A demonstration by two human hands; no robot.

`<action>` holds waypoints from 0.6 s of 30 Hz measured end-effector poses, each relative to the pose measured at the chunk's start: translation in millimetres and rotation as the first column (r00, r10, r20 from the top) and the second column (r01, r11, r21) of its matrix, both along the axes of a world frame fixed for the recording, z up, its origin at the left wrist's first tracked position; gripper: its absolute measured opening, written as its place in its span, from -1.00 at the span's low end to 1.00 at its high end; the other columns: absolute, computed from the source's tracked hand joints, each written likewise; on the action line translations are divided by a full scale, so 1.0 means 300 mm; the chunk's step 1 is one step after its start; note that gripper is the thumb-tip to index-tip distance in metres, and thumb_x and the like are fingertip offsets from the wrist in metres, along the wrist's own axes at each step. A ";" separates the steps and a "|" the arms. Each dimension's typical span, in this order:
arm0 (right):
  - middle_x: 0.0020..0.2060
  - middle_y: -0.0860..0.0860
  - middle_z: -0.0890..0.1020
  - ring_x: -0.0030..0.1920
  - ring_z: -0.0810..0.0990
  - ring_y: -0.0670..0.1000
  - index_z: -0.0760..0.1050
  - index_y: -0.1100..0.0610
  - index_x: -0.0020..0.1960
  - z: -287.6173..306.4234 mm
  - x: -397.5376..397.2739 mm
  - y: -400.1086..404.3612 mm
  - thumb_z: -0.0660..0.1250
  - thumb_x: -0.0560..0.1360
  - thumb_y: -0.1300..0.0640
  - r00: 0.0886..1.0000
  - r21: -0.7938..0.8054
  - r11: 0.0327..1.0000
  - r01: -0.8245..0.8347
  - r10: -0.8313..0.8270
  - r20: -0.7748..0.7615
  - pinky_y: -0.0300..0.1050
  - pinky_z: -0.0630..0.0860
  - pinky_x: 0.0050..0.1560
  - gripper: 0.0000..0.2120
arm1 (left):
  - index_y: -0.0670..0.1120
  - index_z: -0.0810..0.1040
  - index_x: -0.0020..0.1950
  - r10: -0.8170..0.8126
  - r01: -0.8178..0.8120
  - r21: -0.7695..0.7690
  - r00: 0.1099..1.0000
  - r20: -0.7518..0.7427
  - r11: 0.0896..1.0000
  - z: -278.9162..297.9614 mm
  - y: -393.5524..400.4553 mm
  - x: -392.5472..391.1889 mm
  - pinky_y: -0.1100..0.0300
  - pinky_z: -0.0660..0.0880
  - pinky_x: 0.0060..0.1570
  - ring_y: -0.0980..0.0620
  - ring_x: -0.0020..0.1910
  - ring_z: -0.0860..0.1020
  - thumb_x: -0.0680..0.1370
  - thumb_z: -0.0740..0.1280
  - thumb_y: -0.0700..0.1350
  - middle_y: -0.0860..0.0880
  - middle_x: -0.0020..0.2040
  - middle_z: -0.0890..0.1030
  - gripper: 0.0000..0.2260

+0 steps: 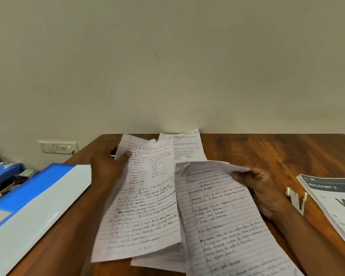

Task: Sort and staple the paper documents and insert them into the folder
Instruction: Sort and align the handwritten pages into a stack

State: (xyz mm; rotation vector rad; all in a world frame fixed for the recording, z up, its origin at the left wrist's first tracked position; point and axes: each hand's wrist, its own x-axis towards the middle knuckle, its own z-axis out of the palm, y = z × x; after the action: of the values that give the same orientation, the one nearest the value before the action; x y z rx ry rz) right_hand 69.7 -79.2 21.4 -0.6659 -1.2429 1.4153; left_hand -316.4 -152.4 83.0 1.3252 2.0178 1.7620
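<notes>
Over the wooden worktop (267,152), the left hand (108,168) pinches one lined handwritten sheet (143,196) with its fingers curled round the upper edge, the right hand (261,188) grips another sheet (223,220) likewise (more loose pages lie beneath), and the blue folder (34,204) lies at left.

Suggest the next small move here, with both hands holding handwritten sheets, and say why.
Probably lay the left hand's sheet onto the right hand's sheet and square their edges. Both pages are lifted apart, more sheets lie beneath, and the folder waits at left.
</notes>
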 end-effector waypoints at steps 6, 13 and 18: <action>0.05 0.22 0.71 -0.03 0.71 0.21 0.64 0.20 0.18 0.010 0.034 0.011 0.38 0.48 0.29 0.956 -0.137 0.980 -0.145 0.103 -0.274 0.13 0.70 -0.03 -0.72 | -0.05 0.72 0.11 -0.059 0.059 -0.012 0.998 -0.008 0.998 -0.051 0.070 0.101 0.15 0.63 -0.06 0.15 -0.11 0.70 0.56 0.52 -0.08 0.06 -0.03 0.75 -0.85; 0.09 0.33 0.65 -0.08 0.71 0.23 0.56 0.30 0.26 0.000 0.026 0.021 0.52 0.40 0.26 0.976 -0.168 0.979 -0.112 0.076 -0.206 0.11 0.71 -0.08 -0.55 | -0.04 0.70 0.18 -0.170 0.164 0.047 0.966 0.194 0.985 -0.108 0.124 0.252 0.02 0.69 0.06 0.07 -0.02 0.73 0.56 0.52 -0.13 0.04 0.04 0.76 -0.80; 0.03 0.33 0.67 -0.12 0.70 0.22 0.47 0.45 0.27 0.013 0.004 0.003 0.46 0.42 0.32 0.991 -0.169 0.984 -0.062 0.041 -0.130 0.04 0.72 -0.18 -0.54 | -0.03 0.70 0.20 -0.296 0.272 0.116 0.867 0.402 0.955 -0.166 0.150 0.347 0.10 0.68 -0.03 0.04 0.00 0.75 0.61 0.46 -0.15 0.04 0.02 0.77 -0.82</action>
State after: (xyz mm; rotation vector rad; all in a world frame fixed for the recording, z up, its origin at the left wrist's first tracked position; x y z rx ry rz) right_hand 70.8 -78.2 25.2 -0.6548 -1.0536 1.5963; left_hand -212.4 -107.5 33.3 1.0755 1.4735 1.7838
